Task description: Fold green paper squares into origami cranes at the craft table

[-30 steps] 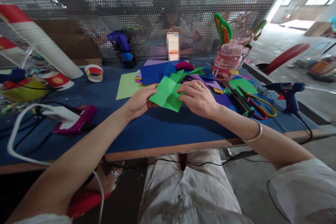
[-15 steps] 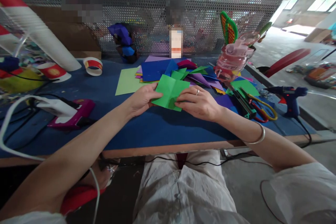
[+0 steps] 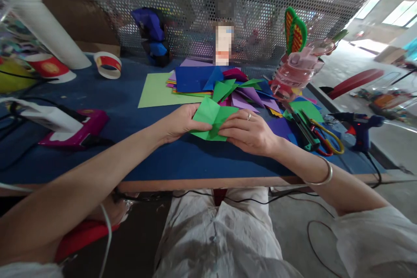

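A green sheet of paper (image 3: 206, 112) with creases is held above the blue tabletop, partly bent along its middle fold. My left hand (image 3: 185, 122) pinches its left side, the thumb lying on top. On the right side, my right hand (image 3: 249, 132) grips the paper with bent fingers, a ring on one of them. Just beyond the hands lies a pile of coloured paper, with a blue sheet (image 3: 192, 79), folded green pieces (image 3: 223, 90) and purple pieces (image 3: 243, 102). A pale green sheet (image 3: 154, 91) sticks out at the pile's left.
To the right are a box cutter (image 3: 304, 132), scissors (image 3: 330, 137), a pink bottle (image 3: 293, 74) and a glue gun (image 3: 360, 128). At left stand a magenta power strip (image 3: 78, 128), a paper cup (image 3: 50, 67) and a cup ring (image 3: 108, 65). A metal mesh panel (image 3: 189, 13) rises behind.
The green paper, nearly flat before, is now bent more along its middle crease. My left thumb has slid further in over it. The camera view has shifted slightly.
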Motion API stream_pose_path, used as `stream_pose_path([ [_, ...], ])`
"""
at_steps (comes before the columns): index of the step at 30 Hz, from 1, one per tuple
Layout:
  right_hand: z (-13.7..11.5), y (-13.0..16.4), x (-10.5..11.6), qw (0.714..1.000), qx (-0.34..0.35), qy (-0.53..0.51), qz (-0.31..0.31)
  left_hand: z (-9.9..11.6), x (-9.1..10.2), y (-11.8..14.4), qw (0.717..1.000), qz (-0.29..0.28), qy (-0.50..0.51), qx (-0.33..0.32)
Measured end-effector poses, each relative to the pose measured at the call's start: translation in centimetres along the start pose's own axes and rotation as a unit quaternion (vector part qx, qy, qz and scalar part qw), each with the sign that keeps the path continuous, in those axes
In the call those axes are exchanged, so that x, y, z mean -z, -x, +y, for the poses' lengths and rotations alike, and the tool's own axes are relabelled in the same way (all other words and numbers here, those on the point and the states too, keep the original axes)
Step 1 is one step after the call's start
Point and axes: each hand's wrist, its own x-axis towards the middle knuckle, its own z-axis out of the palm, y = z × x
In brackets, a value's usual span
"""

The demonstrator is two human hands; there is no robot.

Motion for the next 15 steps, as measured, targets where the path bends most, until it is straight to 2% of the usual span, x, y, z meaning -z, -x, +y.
stream_pose_path([
  [7, 0.08, -0.02, -0.23, 1.0, -0.011, -0.014, -0.013, 0.1, 0.08, -0.11, 0.999, 0.038, 0.005, 0.005],
  [11, 0.16, -0.04, -0.19, 0.999, 0.003, -0.028, -0.028, 0.3, 0.1, -0.01, 0.999, 0.021, -0.02, 0.019],
  [15, 0.13, 0.13, 0.41, 0.998, 0.019, 0.006, -0.062, -0.1, 0.23, 0.0, 0.998, 0.003, -0.061, 0.012],
])
